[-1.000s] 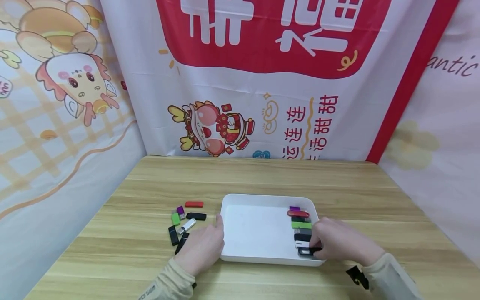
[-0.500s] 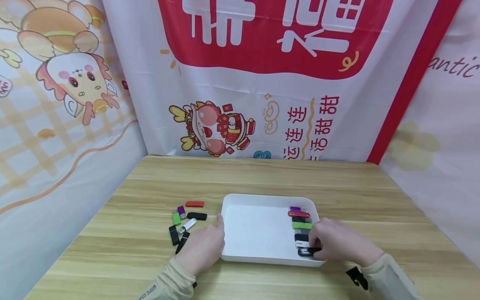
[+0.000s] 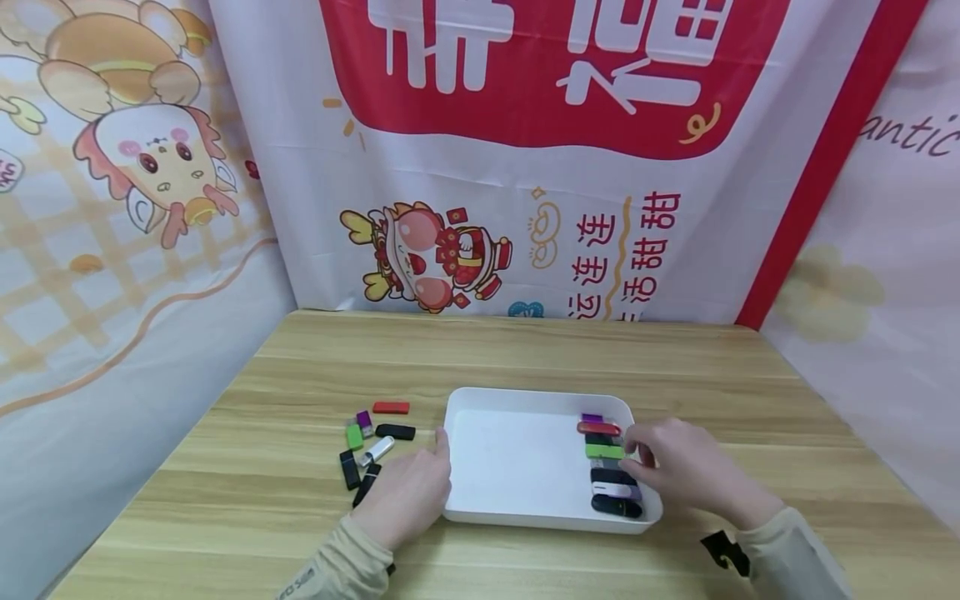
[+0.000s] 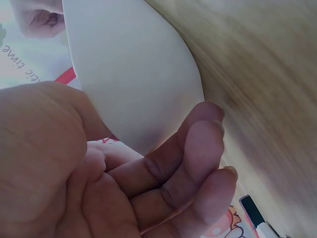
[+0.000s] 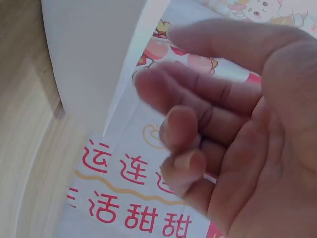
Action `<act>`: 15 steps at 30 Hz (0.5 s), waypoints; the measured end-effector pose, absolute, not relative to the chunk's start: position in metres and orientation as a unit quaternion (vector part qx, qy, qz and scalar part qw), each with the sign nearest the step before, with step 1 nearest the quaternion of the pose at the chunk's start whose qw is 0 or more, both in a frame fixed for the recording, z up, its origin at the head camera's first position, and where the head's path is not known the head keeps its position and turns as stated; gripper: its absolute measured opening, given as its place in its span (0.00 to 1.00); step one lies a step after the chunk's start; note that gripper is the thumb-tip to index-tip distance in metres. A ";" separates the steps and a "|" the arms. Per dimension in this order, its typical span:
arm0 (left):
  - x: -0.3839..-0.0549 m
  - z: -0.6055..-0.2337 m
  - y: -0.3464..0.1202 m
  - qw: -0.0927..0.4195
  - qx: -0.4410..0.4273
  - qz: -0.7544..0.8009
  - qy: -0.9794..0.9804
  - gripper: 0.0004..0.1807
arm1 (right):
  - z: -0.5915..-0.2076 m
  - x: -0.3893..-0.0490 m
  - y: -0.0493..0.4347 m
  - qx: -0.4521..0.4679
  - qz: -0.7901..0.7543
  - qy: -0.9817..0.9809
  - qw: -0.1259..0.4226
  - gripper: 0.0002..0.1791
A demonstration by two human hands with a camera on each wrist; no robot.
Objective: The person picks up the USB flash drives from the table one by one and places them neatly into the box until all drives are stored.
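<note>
A white tray (image 3: 517, 467) sits on the table, with a column of USB flash drives along its right side. A black USB flash drive (image 3: 617, 506) lies at the column's front end, beside a white one (image 3: 606, 489). My right hand (image 3: 686, 467) hovers at the tray's right rim near the green drive (image 3: 602, 451); the right wrist view shows its thumb and fingers apart, nothing between them. My left hand (image 3: 408, 496) grips the tray's left wall, its curled fingers (image 4: 203, 148) against the outside of it. The thumb's tip is hidden behind the wall.
Left of the tray lie several loose USB flash drives: a red one (image 3: 391, 407), a green one (image 3: 355, 436), a silver one (image 3: 377, 451) and black ones. A printed cloth (image 3: 450, 167) hangs behind the wooden table (image 3: 495, 350), with more cloth at both sides.
My right hand has let go of the black USB flash drive at the column's front end and moved up and back, its fingers spreading. The left hand stays on the tray.
</note>
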State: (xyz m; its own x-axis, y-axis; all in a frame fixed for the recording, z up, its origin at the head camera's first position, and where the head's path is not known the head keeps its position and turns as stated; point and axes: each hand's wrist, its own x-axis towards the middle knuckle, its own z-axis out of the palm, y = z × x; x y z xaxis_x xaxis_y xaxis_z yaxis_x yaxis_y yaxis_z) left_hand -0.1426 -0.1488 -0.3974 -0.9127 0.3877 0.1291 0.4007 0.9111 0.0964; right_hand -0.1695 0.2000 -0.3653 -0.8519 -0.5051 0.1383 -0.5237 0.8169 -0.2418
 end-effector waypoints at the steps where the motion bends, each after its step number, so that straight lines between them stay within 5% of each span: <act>1: -0.143 -0.398 -0.149 0.054 -0.202 -0.060 -0.976 0.31 | -0.364 -0.169 0.201 0.253 0.136 -0.957 0.035 0.05; 7: -0.142 -0.398 -0.149 0.050 -0.202 -0.060 -0.976 0.31 | -0.364 -0.169 0.204 0.181 0.136 -0.974 0.001 0.18; 15: -0.141 -0.398 -0.149 0.050 -0.202 -0.058 -0.976 0.31 | -0.368 -0.168 0.205 0.151 0.149 -0.976 -0.035 0.22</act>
